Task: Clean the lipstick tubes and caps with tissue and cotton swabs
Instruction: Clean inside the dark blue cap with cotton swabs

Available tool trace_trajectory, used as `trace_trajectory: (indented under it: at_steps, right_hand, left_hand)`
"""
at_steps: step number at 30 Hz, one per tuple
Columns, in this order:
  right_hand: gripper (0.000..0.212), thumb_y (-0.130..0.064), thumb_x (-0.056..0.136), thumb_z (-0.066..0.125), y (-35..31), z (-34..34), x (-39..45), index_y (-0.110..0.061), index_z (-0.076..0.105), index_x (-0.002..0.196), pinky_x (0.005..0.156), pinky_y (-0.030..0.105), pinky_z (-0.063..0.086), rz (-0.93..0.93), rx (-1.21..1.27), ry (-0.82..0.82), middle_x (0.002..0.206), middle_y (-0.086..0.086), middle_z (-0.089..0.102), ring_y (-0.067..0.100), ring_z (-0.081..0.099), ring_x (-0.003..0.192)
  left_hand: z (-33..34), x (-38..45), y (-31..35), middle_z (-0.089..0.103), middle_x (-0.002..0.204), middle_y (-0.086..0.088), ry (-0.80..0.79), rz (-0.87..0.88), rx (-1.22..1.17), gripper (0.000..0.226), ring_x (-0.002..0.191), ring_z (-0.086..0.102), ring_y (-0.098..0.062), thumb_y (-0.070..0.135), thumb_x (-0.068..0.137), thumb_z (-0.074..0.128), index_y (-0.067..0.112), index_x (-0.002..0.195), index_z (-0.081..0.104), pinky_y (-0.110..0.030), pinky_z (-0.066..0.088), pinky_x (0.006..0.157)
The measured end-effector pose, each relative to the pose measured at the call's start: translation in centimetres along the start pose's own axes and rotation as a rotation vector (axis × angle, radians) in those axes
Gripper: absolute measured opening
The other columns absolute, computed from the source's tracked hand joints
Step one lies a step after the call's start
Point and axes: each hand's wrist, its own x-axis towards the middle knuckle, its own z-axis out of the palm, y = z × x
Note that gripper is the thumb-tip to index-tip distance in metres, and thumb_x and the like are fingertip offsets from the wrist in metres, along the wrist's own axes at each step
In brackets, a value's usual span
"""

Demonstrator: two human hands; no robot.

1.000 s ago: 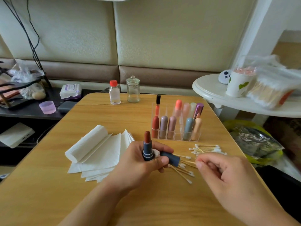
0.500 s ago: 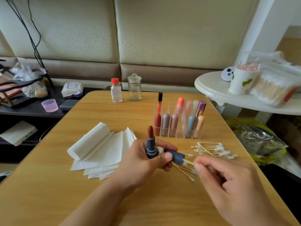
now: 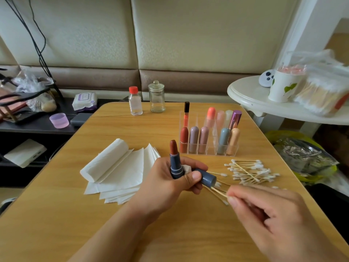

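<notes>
My left hand point(image 3: 166, 184) grips an open blue-grey lipstick tube point(image 3: 176, 163) upright, its brown-red stick exposed, together with the matching cap point(image 3: 205, 177) and a small wad of tissue point(image 3: 187, 168). My right hand point(image 3: 272, 218) pinches the wooden stick of a cotton swab point(image 3: 219, 192) just below the cap's open end. More used swabs point(image 3: 217, 197) lie on the table under the cap. A pile of clean cotton swabs point(image 3: 251, 171) lies to the right. Folded tissues point(image 3: 117, 171) sit to the left.
A clear organizer point(image 3: 207, 137) with several lipsticks stands behind my hands. A red-capped bottle point(image 3: 135, 102) and a glass jar point(image 3: 156, 97) stand at the wooden table's point(image 3: 56, 214) far edge. A white side table point(image 3: 264, 104) with a cup and swab pack is at right.
My right hand has moved left from the swab pile toward the cap, now pinching a swab. My left hand still holds the lipstick and cap in the same way.
</notes>
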Motion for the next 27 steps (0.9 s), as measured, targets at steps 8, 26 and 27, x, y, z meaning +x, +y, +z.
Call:
trace_trajectory:
  at_steps: [8, 26, 27]
  right_hand:
    - [0.026, -0.018, 0.093, 0.056, 0.6, -0.3, 0.3, -0.003, 0.076, 0.088, 0.043, 0.03, 0.045, -0.123, -0.31, 0.133, 0.064, 0.001, 0.059, 0.012, 0.046, 0.046]
    - [0.025, -0.027, 0.093, 0.05, -0.7, -0.2, -0.7, -0.017, 0.069, 0.08, 0.04, 0.027, 0.034, -0.036, -0.244, 0.013, 0.061, -0.009, 0.047, 0.009, 0.037, 0.046]
    - [0.025, -0.028, 0.092, 0.05, -0.9, -0.4, -0.5, -0.018, 0.068, 0.077, 0.041, 0.023, 0.03, -0.024, -0.221, 0.012, 0.059, -0.01, 0.043, 0.008, 0.034, 0.048]
  left_hand:
    - [0.1, 0.1, 0.2, 0.064, 0.078, -0.022, -0.02, -0.032, -0.12, 0.014, 0.065, 0.062, -0.021, 0.011, 0.081, 0.065, 0.011, 0.089, 0.077, -0.025, 0.052, 0.063]
    - [0.0, 0.1, -0.2, 0.067, 0.079, -0.02, -0.028, -0.024, -0.052, 0.014, 0.064, 0.064, -0.02, 0.01, 0.079, 0.067, 0.012, 0.088, 0.077, -0.024, 0.053, 0.063]
    - [0.0, 0.2, -0.2, 0.067, 0.079, -0.019, -0.036, -0.024, -0.044, 0.014, 0.064, 0.064, -0.02, 0.01, 0.079, 0.067, 0.012, 0.088, 0.077, -0.024, 0.053, 0.063]
